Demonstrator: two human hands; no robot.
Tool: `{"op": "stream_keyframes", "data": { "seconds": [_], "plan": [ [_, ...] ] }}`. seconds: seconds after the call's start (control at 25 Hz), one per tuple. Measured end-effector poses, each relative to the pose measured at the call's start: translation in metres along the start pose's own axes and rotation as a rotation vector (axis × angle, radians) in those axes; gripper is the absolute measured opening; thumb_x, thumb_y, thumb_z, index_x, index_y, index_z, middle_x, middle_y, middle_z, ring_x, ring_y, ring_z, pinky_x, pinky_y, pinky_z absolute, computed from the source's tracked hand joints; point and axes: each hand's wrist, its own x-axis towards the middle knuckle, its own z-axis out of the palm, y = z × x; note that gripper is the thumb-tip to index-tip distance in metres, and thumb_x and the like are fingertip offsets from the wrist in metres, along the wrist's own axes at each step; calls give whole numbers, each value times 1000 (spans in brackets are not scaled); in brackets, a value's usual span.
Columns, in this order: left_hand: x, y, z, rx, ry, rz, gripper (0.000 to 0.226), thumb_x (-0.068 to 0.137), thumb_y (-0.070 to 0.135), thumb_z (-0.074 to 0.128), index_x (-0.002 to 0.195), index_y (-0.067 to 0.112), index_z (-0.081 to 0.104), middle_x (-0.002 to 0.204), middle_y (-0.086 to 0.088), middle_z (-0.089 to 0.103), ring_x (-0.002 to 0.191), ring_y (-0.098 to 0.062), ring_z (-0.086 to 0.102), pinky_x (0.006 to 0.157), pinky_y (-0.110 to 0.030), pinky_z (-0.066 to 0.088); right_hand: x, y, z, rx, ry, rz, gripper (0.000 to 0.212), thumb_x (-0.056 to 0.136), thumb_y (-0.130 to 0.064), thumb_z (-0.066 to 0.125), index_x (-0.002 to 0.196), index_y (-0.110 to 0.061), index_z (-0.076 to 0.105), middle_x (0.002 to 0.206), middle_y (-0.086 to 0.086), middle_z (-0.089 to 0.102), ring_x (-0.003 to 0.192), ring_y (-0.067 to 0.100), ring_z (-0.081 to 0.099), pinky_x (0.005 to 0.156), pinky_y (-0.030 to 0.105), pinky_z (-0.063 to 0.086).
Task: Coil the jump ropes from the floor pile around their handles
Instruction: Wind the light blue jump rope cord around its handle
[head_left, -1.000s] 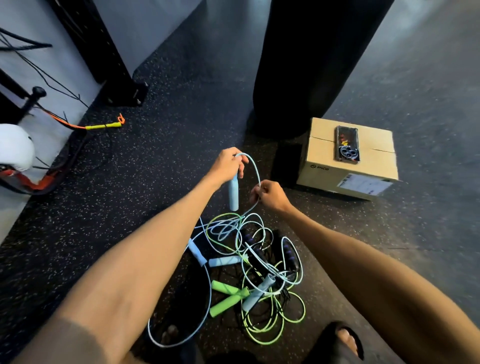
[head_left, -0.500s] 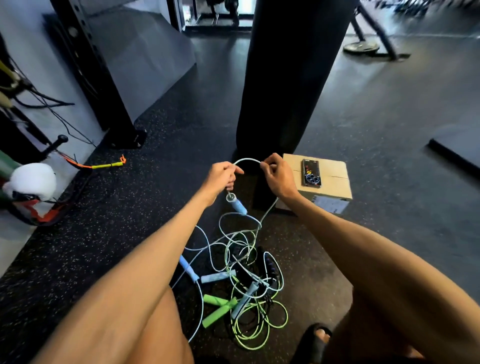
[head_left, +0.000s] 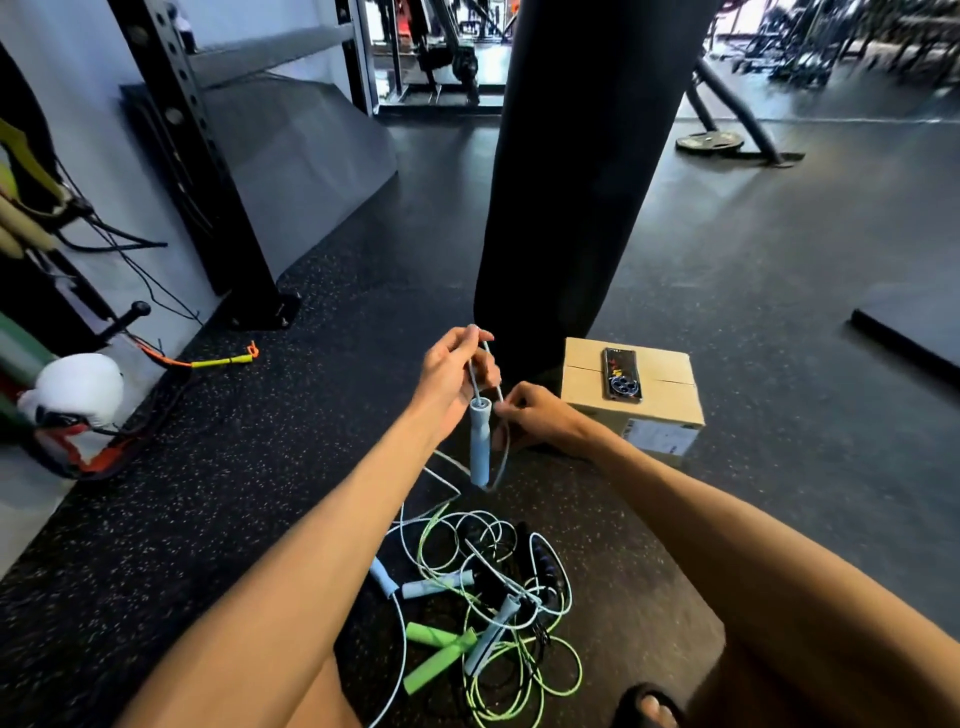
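Nearest, the pile of jump ropes (head_left: 483, 597) lies tangled on the speckled floor (head_left: 208, 493), with green handles (head_left: 441, 652) among pale blue and green cords. Above it the left hand (head_left: 452, 382) pinches a loop of pale blue cord (head_left: 502, 457) in curled fingers, and its blue handle (head_left: 480, 441) hangs upright below. The right hand (head_left: 540, 421), fingers curled, pinches the same cord just beside the handle's top. Beyond sit a cardboard box (head_left: 670, 415) bearing a phone (head_left: 622, 375), and a black punching bag (head_left: 582, 182)
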Motion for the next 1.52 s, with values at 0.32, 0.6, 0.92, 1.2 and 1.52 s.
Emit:
{"op": "stream_keyframes", "data": {
  "seconds": [0.32, 0.6, 0.92, 1.2, 1.52],
  "plan": [
    [10, 5, -12, 111, 119, 134, 24, 106, 15, 35, 119, 2, 51, 103, -27, 68, 92, -38, 70, 84, -43, 58, 4, 8, 5, -202, -10, -157, 10, 98, -15, 56, 91, -9, 57, 79, 10, 69, 68, 24, 66, 66, 42, 58],
    [4, -7, -19, 715, 118, 171, 22, 98, 7, 53, 105, -8, 67, 87, -16, 70, 59, 2, 67, 54, -12, 51, 1, -13, 2, -338, 213, -534, 20, 97, -13, 54, 82, -7, 65, 77, -2, 61, 66, 5, 52, 63, 14, 38],
    [0, -7, -27, 992, -155, -130, 48, 104, 35, 40, 76, 7, 68, 39, 11, 43, 36, -1, 37, 43, -18, 30, 9, -11, -18, -53, 393, -399, 15, 94, -28, 61, 97, -13, 59, 89, 4, 67, 83, 21, 66, 73, 33, 55],
    [-3, 6, -14, 188, -329, -335, 32, 103, 23, 35, 78, 10, 51, 49, 7, 23, 43, -8, 19, 51, -25, 16, 3, 1, -22, 162, 312, -166, 23, 102, -27, 47, 110, -5, 49, 78, 5, 57, 74, 18, 55, 74, 39, 55],
    [4, 8, -5, -111, -18, -82, 26, 104, 8, 32, 90, 4, 54, 69, -7, 55, 64, -20, 55, 66, -31, 51, -22, 8, 0, 251, -15, 70, 6, 102, -7, 46, 101, -6, 40, 76, 19, 63, 66, 30, 66, 63, 44, 60]
  ]
}}
